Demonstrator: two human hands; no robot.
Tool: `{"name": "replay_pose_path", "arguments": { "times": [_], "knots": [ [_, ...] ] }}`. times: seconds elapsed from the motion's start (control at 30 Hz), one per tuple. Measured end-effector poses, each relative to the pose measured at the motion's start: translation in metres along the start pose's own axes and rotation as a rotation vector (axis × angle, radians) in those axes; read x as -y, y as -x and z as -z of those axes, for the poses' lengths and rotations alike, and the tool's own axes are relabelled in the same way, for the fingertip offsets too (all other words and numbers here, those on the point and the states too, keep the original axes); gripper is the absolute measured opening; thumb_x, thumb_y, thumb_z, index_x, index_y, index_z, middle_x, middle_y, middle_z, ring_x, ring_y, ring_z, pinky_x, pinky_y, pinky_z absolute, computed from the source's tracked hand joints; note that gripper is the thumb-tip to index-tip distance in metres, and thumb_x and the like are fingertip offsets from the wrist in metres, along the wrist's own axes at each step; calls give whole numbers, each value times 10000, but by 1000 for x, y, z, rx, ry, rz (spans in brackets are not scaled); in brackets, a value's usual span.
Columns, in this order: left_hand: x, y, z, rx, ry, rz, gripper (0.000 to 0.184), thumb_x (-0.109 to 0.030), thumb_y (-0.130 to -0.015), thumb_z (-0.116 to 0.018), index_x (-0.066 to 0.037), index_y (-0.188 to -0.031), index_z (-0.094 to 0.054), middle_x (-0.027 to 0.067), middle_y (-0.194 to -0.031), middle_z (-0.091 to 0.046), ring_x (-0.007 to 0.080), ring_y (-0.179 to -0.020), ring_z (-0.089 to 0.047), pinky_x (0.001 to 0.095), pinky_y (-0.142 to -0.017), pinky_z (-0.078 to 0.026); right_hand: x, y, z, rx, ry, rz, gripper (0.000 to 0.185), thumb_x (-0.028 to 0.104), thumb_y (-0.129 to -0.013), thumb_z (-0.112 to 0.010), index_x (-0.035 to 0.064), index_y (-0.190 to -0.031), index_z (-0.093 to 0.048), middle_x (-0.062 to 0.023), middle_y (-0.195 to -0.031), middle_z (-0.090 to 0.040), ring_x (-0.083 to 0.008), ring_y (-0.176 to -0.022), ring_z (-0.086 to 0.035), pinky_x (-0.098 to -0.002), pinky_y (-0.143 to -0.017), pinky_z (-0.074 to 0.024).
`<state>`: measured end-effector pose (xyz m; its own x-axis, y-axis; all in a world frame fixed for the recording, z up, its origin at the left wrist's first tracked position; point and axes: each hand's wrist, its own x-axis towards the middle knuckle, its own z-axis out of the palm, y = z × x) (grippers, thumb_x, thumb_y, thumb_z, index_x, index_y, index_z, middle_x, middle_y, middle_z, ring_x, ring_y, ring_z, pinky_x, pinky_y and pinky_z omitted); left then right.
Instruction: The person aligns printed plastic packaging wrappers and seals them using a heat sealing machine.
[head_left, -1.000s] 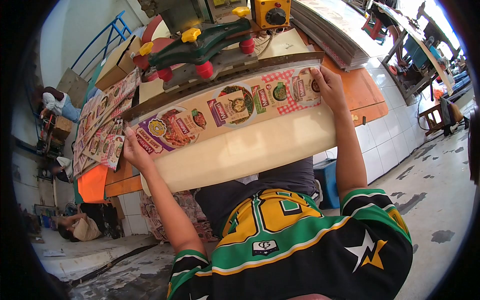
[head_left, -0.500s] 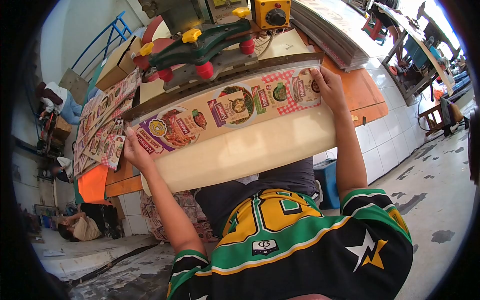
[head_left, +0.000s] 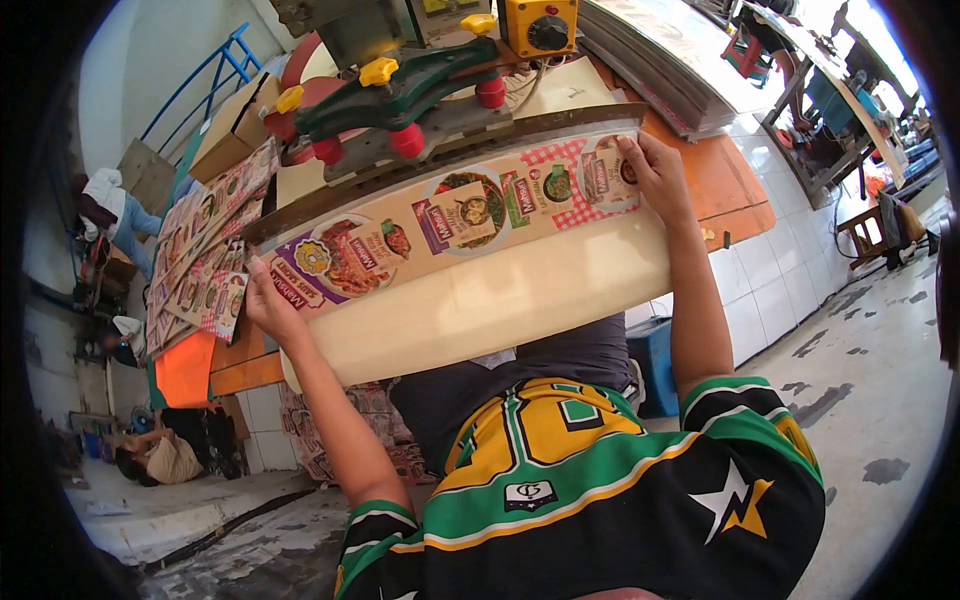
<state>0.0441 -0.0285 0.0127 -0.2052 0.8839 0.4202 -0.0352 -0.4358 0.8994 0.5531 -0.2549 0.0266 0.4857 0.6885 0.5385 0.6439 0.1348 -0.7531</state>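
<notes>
A long printed sheet point(head_left: 460, 220) with food pictures lies across the work surface, its near part a plain cream curve point(head_left: 490, 295) that bends down toward my lap. My left hand point(head_left: 274, 303) grips its left end, thumb on top. At the right end my right hand point(head_left: 655, 178) pinches the corner. The far edge of the sheet rests along a metal bar point(head_left: 440, 155). Just beyond stands a machine with a green clamp frame point(head_left: 400, 92), yellow knobs and red feet.
Printed sheets point(head_left: 205, 240) are piled at the left beside an orange sheet point(head_left: 184, 372) and a cardboard box point(head_left: 235, 125). A yellow control box point(head_left: 540, 27) and a stack of boards point(head_left: 660, 60) stand behind. Other people are at the far left; a blue bin point(head_left: 656, 368) is below right.
Both hands stay in place on the sheet. At the far left, a person in the background has shifted posture slightly.
</notes>
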Motion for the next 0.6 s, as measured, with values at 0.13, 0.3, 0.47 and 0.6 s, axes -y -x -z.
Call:
{"name": "replay_pose_path", "arguments": {
  "times": [0.13,0.3,0.47,0.6],
  "knots": [
    [1,-1,0,3,19,15,373,-332,-1049,-594,29,-1042,-689,43,-915,-724,71,-754,-669,220,-659,-541,-6,1,0,20,-62,-18,386,343,-1021,-635,-26,-910,-662,-11,-642,-530,-68,-623,-466,-288,-561,-414],
    [-7,4,-2,-32,42,-20,363,-330,-1046,-599,23,-1033,-681,50,-914,-713,86,-760,-674,225,-662,-545,-8,3,0,15,-142,-23,360,328,-1021,-644,-18,-932,-678,27,-681,-549,-43,-643,-465,-257,-560,-400],
    [-15,9,2,-51,124,13,355,-325,-1040,-608,24,-1055,-671,74,-974,-713,120,-825,-688,261,-716,-563,-1,3,2,43,-392,-85,329,329,-1036,-623,11,-1002,-703,78,-772,-564,-1,-667,-450,-202,-573,-364],
    [-56,16,29,147,196,240,369,-325,-1025,-637,38,-1088,-648,72,-988,-702,117,-855,-666,276,-762,-545,-3,-5,-2,75,-435,-164,318,329,-1052,-591,28,-1070,-691,82,-830,-587,14,-702,-464,-182,-597,-369]
  ]
}}
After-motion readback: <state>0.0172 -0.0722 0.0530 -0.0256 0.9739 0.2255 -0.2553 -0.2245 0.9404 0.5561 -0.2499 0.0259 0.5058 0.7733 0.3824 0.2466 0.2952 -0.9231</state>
